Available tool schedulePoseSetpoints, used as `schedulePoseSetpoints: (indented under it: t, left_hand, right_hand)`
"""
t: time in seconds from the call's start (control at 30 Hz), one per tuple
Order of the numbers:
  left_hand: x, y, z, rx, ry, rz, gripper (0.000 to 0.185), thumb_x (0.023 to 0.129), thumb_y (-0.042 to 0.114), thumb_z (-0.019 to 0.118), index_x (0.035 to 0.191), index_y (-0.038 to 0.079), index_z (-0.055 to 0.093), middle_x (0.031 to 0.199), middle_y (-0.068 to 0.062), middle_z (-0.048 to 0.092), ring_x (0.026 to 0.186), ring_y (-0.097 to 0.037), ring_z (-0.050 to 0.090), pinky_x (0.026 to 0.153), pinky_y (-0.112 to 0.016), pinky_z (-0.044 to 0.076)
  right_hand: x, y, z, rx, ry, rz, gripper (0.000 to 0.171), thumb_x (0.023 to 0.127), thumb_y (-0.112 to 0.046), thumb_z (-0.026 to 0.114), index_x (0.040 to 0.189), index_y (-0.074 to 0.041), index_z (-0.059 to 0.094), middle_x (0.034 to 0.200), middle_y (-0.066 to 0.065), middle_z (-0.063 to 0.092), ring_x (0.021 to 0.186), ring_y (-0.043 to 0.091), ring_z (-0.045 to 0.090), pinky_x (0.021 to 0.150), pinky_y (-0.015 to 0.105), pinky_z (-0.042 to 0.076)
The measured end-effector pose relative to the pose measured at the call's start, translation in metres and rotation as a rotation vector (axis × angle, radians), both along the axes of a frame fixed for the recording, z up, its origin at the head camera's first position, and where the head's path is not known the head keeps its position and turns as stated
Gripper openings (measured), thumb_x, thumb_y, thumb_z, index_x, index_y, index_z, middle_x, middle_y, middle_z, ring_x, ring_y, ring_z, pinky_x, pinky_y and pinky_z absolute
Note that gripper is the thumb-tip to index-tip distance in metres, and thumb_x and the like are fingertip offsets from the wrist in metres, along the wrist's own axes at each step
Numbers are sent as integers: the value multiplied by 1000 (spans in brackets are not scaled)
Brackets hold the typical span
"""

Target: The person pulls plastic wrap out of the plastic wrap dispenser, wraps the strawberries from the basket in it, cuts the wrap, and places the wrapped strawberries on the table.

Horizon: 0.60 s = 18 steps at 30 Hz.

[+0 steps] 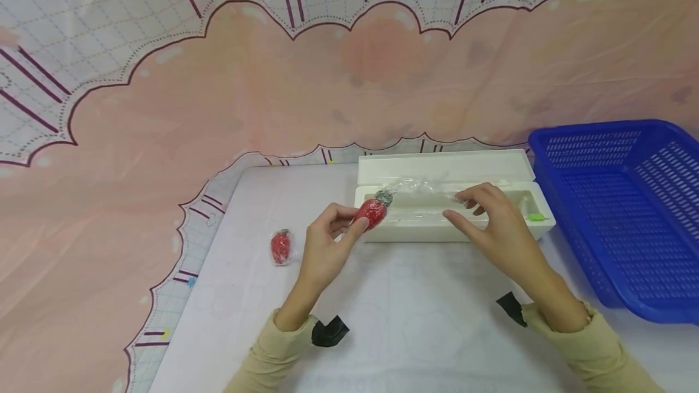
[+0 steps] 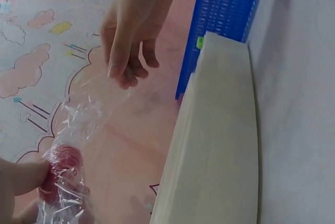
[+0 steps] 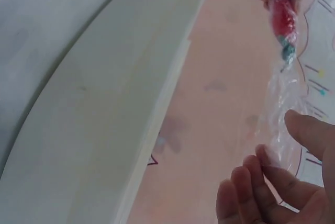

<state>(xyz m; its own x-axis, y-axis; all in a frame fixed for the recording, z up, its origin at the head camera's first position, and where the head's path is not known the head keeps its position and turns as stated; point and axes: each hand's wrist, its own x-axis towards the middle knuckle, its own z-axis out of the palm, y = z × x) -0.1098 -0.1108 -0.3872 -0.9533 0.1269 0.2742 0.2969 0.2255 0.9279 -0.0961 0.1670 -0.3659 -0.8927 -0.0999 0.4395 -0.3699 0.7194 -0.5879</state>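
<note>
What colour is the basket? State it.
Blue basket, clearest in the head view.

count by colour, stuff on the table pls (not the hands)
Red: 2, the wrapped red toy strawberry in the left hand and a wrapped red strawberry lying on the table
White: 1, open white plastic dispenser box
Blue: 1, blue perforated plastic basket
Total: 4

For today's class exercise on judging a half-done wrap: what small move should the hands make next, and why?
Probably draw the clear film taut with the right hand. The left hand holds the strawberry partly wrapped, and loose film trails toward the white dispenser box.
</note>
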Motion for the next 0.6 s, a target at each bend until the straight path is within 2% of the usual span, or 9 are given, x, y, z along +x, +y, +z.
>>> schedulePoseSetpoints:
  t: [0.1, 0.23, 0.37, 0.5, 0.6]
  left_hand:
    - [0, 6, 1, 54, 10, -5, 20, 93, 13, 71, 106, 1, 64, 104, -11, 67, 90, -17, 67, 86, -27, 56]
    - [1, 9, 5, 78, 12, -20, 23, 93, 14, 70, 108, -2, 62, 107, -14, 66, 92, -16, 67, 85, -26, 57]
    - [-1, 4, 11, 131, 21, 11, 23, 94, 9, 69, 109, -5, 61, 107, -18, 65, 92, -15, 67, 83, -24, 57]
    - [-3, -1, 15, 193, 8, 32, 21, 94, 4, 66, 111, -7, 59, 105, -20, 63, 91, -14, 66, 81, -22, 57]
    - [-2, 0, 14, 178, -11, 9, 22, 95, 5, 66, 112, -6, 59, 107, -19, 63, 92, -13, 66, 81, -22, 57]
  right_hand:
    - [0, -3, 0, -36, -19, -11, 24, 88, -15, 77, 105, -2, 67, 96, 10, 64, 89, 26, 60, 75, 41, 52]
    - [-1, -6, -1, -74, -34, -16, 20, 89, -17, 76, 96, -3, 64, 92, 9, 62, 86, 25, 60, 76, 37, 51]
    - [-1, -6, -4, -85, -40, -18, 21, 90, -18, 75, 87, -6, 58, 86, 8, 59, 83, 22, 59, 75, 35, 51]
    - [-1, -4, -8, -82, -51, -7, 19, 90, -18, 74, 88, -7, 59, 85, 5, 60, 82, 17, 58, 75, 35, 51]
    - [-1, -7, -10, -91, -77, 21, 16, 91, -19, 73, 92, -8, 62, 87, 2, 63, 82, 14, 58, 75, 32, 52]
